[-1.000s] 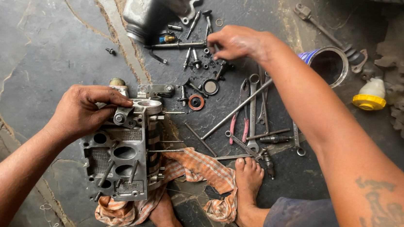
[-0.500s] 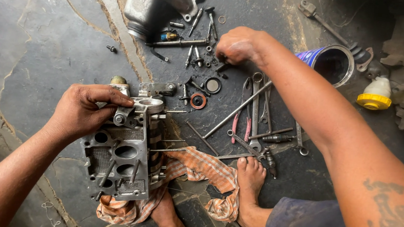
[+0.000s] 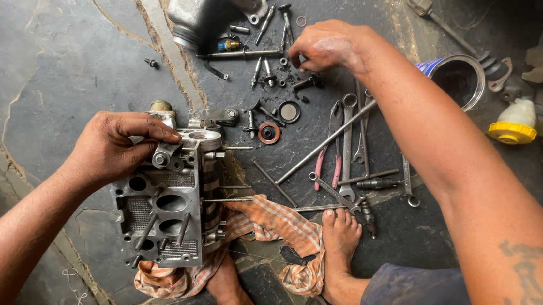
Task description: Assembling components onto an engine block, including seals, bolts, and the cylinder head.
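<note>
Item one, lower left of the frame: my left hand [image 3: 118, 149] is clamped over the top edge of a grey cast-metal engine block [image 3: 172, 206], fingers curled across its upper fittings, holding it steady where it stands on an orange checked rag [image 3: 278, 225] spread on the dark stone floor [image 3: 45, 41]. Item two, upper centre: my right hand [image 3: 325, 46] reaches far across the frame, fingers bunched down among a scatter of small bolts and washers [image 3: 272, 74]; I see the fingertips pinched together, but I cannot tell what, if anything, sits between them. Item three, just left of that hand: a long thin rod [image 3: 241, 54] lying flat below a large grey metal housing [image 3: 213, 0] at the top edge. Item four, centre: a red-rimmed round seal [image 3: 269, 133] and a dark ring [image 3: 289, 111], just beside each other. Item five, right of centre: a cluster of spanners [image 3: 347, 152] and red-handled pliers [image 3: 327, 170], overlapping one another. Item six, upper right: an open tin can [image 3: 458, 77] with a blue wall, near a white bottle with a yellow cap [image 3: 513, 121] lying on its side. Item seven, lower centre: my bare foot [image 3: 340, 237] resting on the floor, toes touching the rag's edge and near the spanners. Item eight, upper left: one lone bolt [image 3: 152, 63], well apart from the rest.
</note>
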